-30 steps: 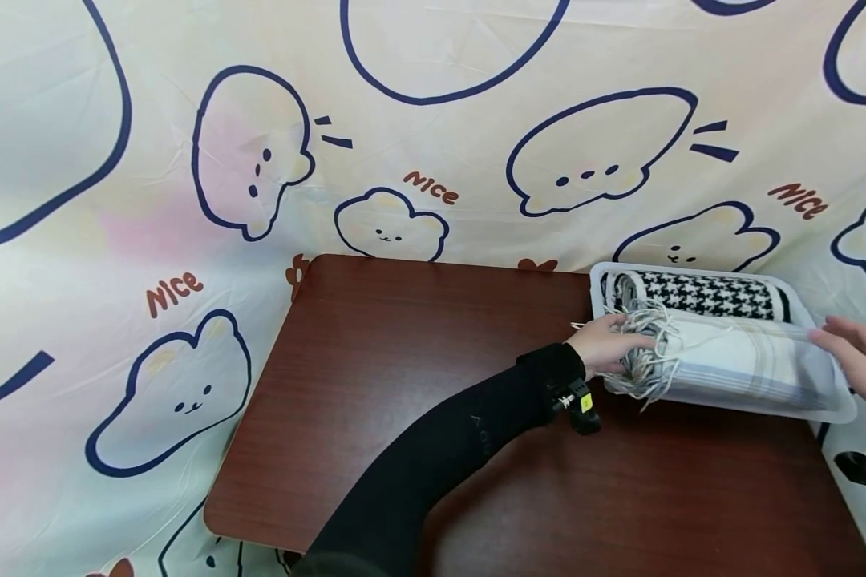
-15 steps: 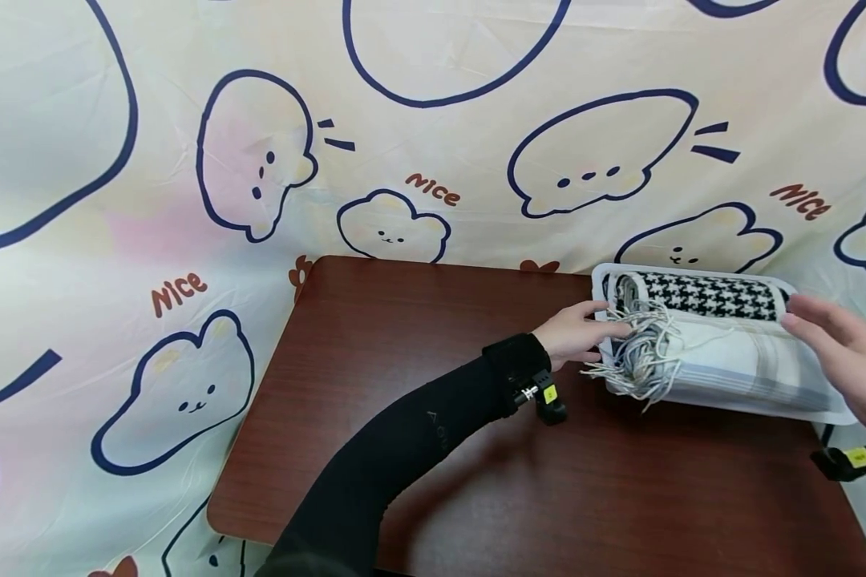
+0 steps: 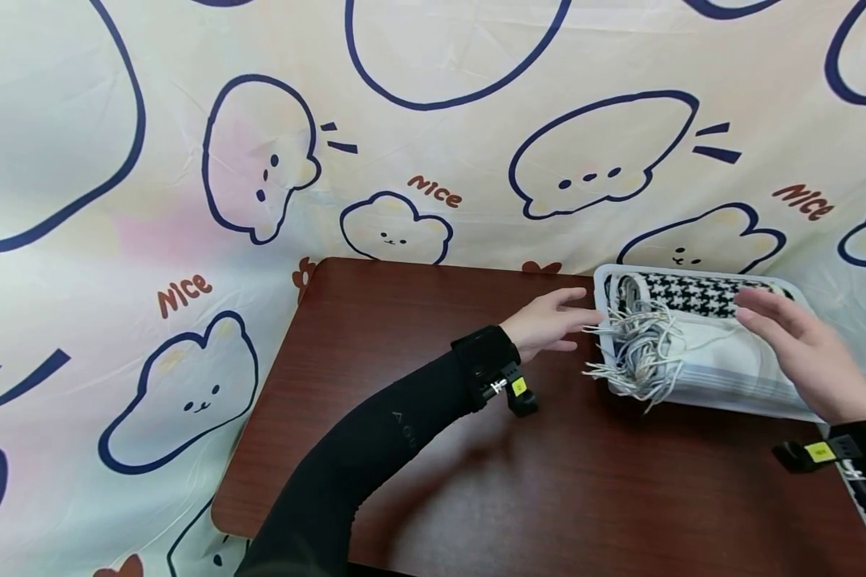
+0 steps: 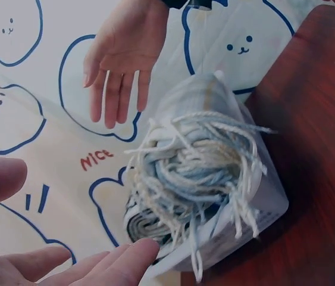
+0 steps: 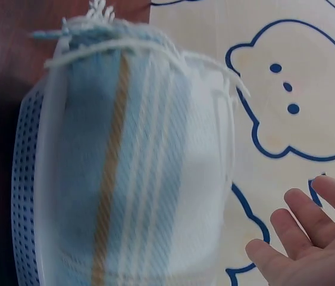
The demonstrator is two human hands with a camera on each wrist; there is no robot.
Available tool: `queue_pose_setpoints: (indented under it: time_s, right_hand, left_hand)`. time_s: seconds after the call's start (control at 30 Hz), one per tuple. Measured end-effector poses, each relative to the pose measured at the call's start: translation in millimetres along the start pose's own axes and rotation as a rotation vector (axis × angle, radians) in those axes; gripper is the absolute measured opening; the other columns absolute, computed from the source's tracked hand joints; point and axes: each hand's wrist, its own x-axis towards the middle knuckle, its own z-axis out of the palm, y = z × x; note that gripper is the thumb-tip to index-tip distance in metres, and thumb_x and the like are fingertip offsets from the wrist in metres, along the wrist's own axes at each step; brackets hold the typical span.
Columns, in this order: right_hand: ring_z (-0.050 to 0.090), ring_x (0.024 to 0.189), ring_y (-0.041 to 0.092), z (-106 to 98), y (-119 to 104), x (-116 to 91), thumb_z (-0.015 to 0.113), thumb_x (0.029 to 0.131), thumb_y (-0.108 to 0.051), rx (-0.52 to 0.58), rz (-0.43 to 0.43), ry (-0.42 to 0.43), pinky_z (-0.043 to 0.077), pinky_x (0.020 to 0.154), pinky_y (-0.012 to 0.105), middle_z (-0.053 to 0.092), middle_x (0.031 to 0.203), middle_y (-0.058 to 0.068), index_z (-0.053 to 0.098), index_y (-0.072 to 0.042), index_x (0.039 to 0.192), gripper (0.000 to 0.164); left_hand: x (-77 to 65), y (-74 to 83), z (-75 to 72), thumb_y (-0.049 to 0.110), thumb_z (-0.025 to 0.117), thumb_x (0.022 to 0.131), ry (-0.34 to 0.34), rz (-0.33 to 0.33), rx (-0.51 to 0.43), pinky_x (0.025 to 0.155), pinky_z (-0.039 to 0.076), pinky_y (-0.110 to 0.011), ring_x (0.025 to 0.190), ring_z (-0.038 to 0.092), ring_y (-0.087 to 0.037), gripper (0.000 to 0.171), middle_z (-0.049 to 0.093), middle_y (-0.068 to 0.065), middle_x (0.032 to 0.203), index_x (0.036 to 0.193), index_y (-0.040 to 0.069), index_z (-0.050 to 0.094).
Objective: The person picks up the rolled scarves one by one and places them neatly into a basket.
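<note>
A rolled pale scarf (image 3: 729, 353) with blue, white and tan stripes lies in a white plastic basket (image 3: 602, 276) on the table's right side. Its tangled fringe (image 4: 191, 161) spills over the basket's left end. Behind it in the basket sits a second roll, a black-and-white houndstooth scarf (image 3: 700, 294). My left hand (image 3: 548, 324) is just left of the basket, fingers spread and holding nothing; whether a fingertip touches the fringe I cannot tell. My right hand (image 3: 808, 353) hovers over the right part of the rolls, its fingers straight and holding nothing.
The brown wooden table (image 3: 433, 385) reaches left and forward of the basket. Behind it hangs a cloth backdrop (image 3: 476, 144) printed with cartoon shapes. The basket stands by the table's back right corner.
My left hand has let go of the fringe and drawn back to the left. My right hand has moved left from the basket's right end to above the rolls.
</note>
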Motion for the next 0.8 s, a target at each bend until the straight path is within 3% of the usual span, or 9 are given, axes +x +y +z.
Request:
queue_pose_setpoints:
  time_s: [0.07,0.17,0.37,0.5,0.6,0.7,0.8]
  right_hand:
    - [0.026,0.151,0.003,5,-2,-1,0.046,0.115,-0.044,0.021,-0.021,-0.013,0.021,0.114,0.006,0.021,0.176,0.018,0.021,-0.014,0.173,0.07]
    - [0.032,0.141,-0.009,13,-3,-1,0.05,0.115,-0.04,0.061,-0.069,-0.021,0.028,0.093,-0.004,0.031,0.174,0.007,0.026,-0.017,0.172,0.066]
    - [0.033,0.141,-0.009,27,-9,-4,0.052,0.115,-0.035,0.074,-0.134,-0.036,0.031,0.093,-0.002,0.034,0.173,0.006,0.031,-0.017,0.17,0.062]
    - [0.026,0.155,0.001,39,-17,-4,0.05,0.115,-0.037,0.093,-0.142,-0.056,0.031,0.095,-0.002,0.029,0.175,0.008,0.027,-0.019,0.171,0.064]
    - [0.019,0.164,0.021,48,-23,-6,0.05,0.116,-0.035,0.123,-0.163,-0.076,0.03,0.1,-0.003,0.025,0.176,0.01,0.025,-0.018,0.172,0.064]
    - [0.015,0.164,0.032,57,-31,-7,0.051,0.116,-0.032,0.138,-0.184,-0.087,0.027,0.104,-0.003,0.024,0.176,0.014,0.025,-0.016,0.172,0.063]
    - [0.015,0.164,0.033,64,-39,-8,0.053,0.115,-0.03,0.135,-0.205,-0.085,0.026,0.106,-0.003,0.025,0.175,0.015,0.026,-0.014,0.171,0.064]
  left_hand:
    - [-2.8,-0.1,-5.9,0.021,0.068,0.108,0.005,0.007,0.011,0.115,0.052,-0.046,0.142,0.057,-0.026,0.065,0.061,-0.012,0.151,0.166,0.013,0.039]
    - [-7.1,-0.5,-15.4,0.021,0.067,0.108,0.014,0.019,0.031,0.116,0.05,-0.047,0.142,0.057,-0.026,0.065,0.056,-0.014,0.156,0.166,0.013,0.039]
    - [-17.3,-3.5,-34.6,0.023,0.068,0.108,0.052,0.054,0.116,0.113,0.054,-0.043,0.144,0.055,-0.024,0.065,0.048,-0.013,0.164,0.167,0.017,0.04]
    - [-25.6,-6.3,-43.7,0.025,0.07,0.107,0.08,0.082,0.167,0.112,0.054,-0.041,0.143,0.056,-0.022,0.067,0.049,-0.011,0.163,0.166,0.018,0.041]
    - [-32.3,-9.7,-49.5,0.026,0.071,0.106,0.088,0.103,0.217,0.113,0.053,-0.04,0.142,0.057,-0.02,0.068,0.049,-0.01,0.164,0.167,0.019,0.04]
    - [-39.3,-14.1,-56.3,0.028,0.069,0.107,0.092,0.144,0.316,0.115,0.052,-0.038,0.144,0.056,-0.02,0.068,0.048,-0.01,0.165,0.167,0.018,0.038]
    - [-46.4,-18.9,-62.9,0.029,0.067,0.108,0.106,0.192,0.425,0.116,0.05,-0.035,0.148,0.052,-0.022,0.069,0.046,-0.01,0.166,0.169,0.018,0.036]
